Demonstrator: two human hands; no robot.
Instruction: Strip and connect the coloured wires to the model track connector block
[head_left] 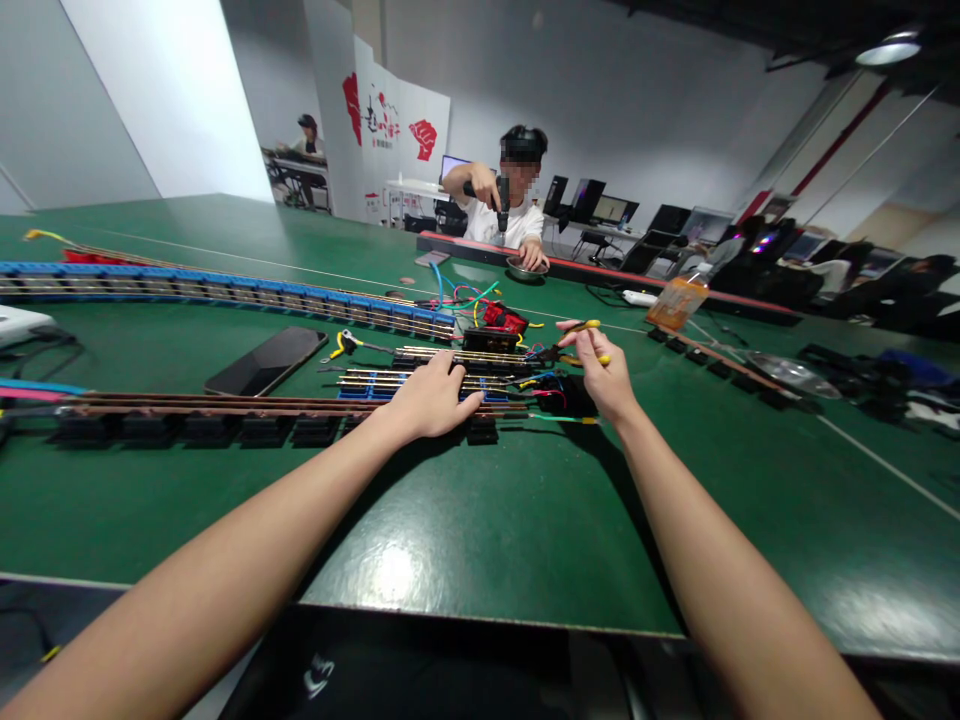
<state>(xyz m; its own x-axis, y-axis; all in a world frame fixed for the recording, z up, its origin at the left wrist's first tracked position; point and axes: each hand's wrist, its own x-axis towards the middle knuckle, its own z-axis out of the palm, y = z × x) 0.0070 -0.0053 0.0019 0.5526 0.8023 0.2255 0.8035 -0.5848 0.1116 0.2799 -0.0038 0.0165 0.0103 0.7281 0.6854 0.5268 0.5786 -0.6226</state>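
My left hand lies over the middle of several short rail strips, its fingers stretched out and the thumb apart. Under and around it run a strip with thin metal bars, a strip on blue holders and a long brown rail on black blocks. My right hand is closed around yellow-handled pliers, whose dark jaws point left toward the strips' wire ends. Close below the jaws are a dark block and thin coloured wires.
A phone lies left of my left hand. Behind the strips are a long blue rail and a red part. Across the table, a person holds a power drill over a metal bowl. A bottle stands at right.
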